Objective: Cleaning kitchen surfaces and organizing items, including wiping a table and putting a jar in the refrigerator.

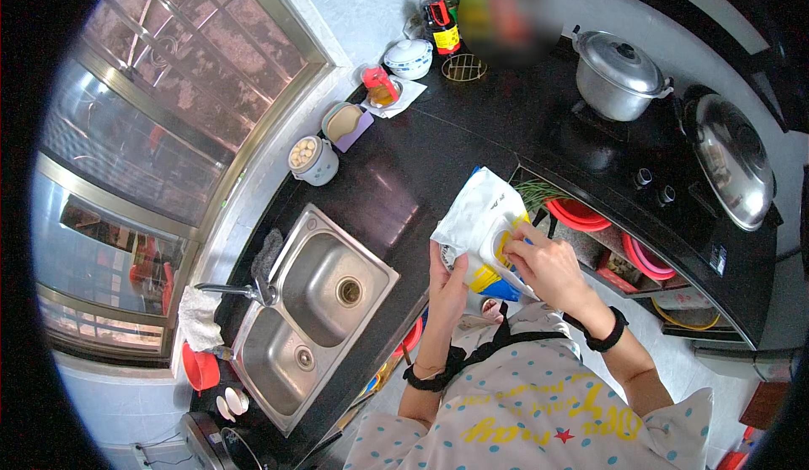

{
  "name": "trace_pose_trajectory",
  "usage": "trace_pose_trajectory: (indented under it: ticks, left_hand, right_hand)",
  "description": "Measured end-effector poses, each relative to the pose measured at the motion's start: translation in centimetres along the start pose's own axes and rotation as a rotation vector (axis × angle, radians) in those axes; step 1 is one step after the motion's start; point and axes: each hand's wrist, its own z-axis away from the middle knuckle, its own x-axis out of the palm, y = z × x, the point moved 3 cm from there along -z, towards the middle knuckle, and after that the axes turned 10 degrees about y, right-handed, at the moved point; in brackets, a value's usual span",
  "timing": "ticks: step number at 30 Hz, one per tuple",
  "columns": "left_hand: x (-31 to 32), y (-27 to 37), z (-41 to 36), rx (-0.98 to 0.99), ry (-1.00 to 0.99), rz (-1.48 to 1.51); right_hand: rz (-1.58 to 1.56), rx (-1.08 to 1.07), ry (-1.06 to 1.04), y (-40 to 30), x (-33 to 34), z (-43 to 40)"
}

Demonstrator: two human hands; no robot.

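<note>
A soft plastic pack of wipes (475, 209), white with yellow and blue parts and printed writing, is held up in front of my body beside the counter edge. My left hand (447, 283) grips its left side, thumb on the near face. At the oval plastic lid (491, 245) on the pack, the fingers of my right hand (551, 266) are bent and pinched together. What lies between those fingertips is partly hidden by the hand.
A double stainless-steel sink (332, 283) with a tap (262, 293) is set in the black countertop (442, 147) at left. A lidded aluminium pot (616, 75) and a domed metal lid (730, 157) stand at the stove. Green stalks (536, 193) and red basins (576, 212) occupy shelves below.
</note>
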Motion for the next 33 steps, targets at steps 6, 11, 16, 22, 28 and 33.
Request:
trace_pose_trajectory:
  ticks: [6, 11, 16, 22, 28, 33]
  left_hand:
    - [0.7, 1.3, -0.4, 0.070, -0.024, -0.034]
    - [0.6, 0.8, -0.6, 0.040, -0.052, 0.016]
    - [0.6, 0.4, -0.9, -0.019, -0.069, 0.040]
    - [0.2, 0.7, -1.2, 0.030, -0.096, -0.087]
    - [-0.4, 2.5, -2.0, -0.009, 0.029, 0.091]
    - [-0.1, 2.6, -1.9, 0.014, -0.009, 0.123]
  right_hand:
    - [-0.117, 0.086, 0.177, 0.5, -0.4, 0.5]
    - [-0.069, 0.083, 0.204, 0.4, -0.3, 0.4]
    - [0.044, -0.011, 0.150, 0.3, 0.0, 0.1]
    - [0.045, -0.061, -0.046, 1.0, -0.3, 0.0]
    - [-0.139, -0.002, 0.005, 0.7, -3.7, -0.5]
    - [-0.077, -0.034, -0.056, 0.8, -2.0, -0.4]
